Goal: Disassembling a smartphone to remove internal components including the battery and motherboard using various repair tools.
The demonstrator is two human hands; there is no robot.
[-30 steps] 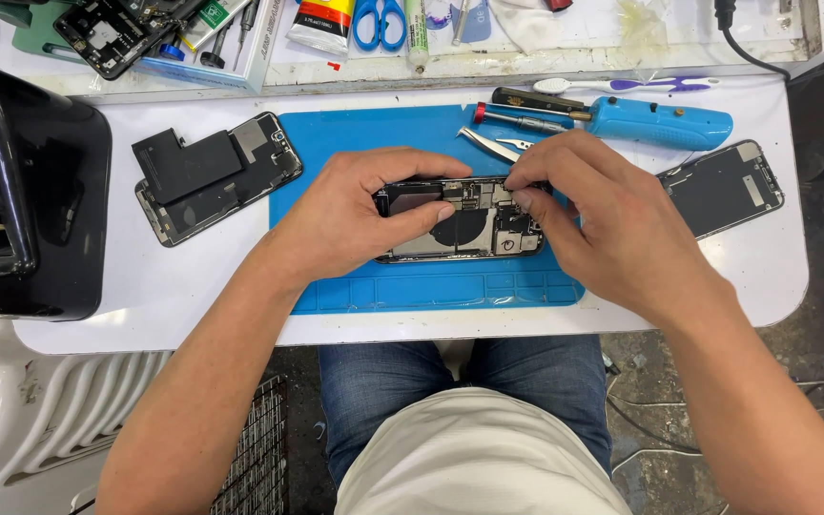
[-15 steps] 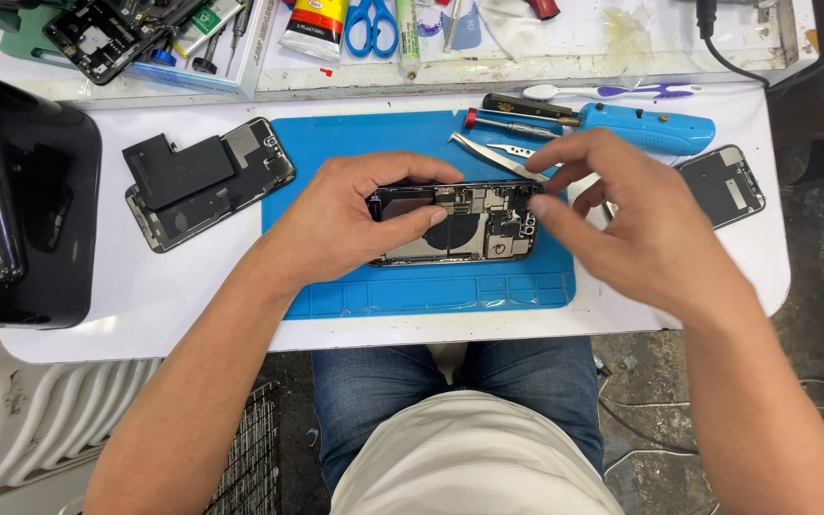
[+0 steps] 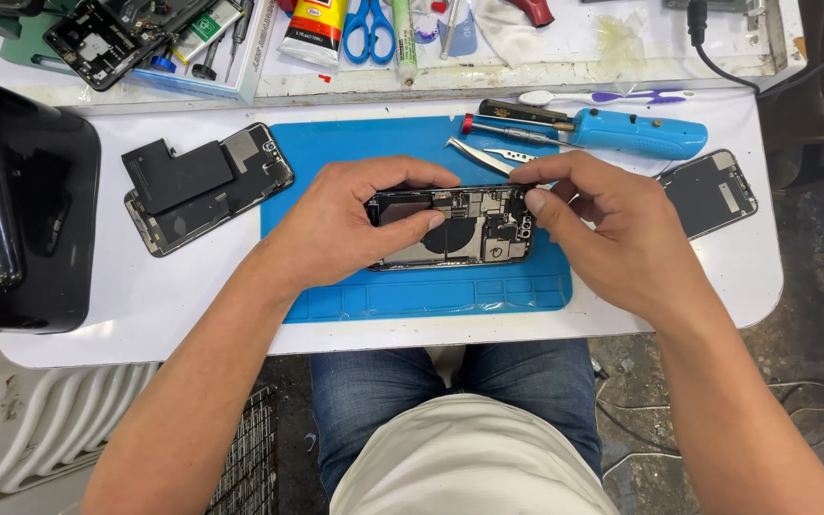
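An opened phone body (image 3: 460, 229) with its circuit board and cables bare lies on a blue work mat (image 3: 431, 286). My left hand (image 3: 350, 224) grips the phone's left end, thumb pressed on its inside. My right hand (image 3: 603, 234) is at the right end, thumb and forefinger pinched at the top right corner; I cannot tell whether something small is between them. Metal tweezers (image 3: 484, 154) lie on the mat just behind the phone.
A second opened phone with a black battery (image 3: 204, 183) lies left of the mat, a screen panel (image 3: 712, 191) to the right. A blue electric screwdriver (image 3: 636, 133), a black-handled screwdriver (image 3: 517, 119), scissors (image 3: 369, 24) and a glue tube (image 3: 315, 29) lie behind. A black machine (image 3: 21, 210) stands far left.
My right hand has lifted off the phone's right half and now pinches at its top right corner. The left hand keeps its hold. The view has shifted slightly.
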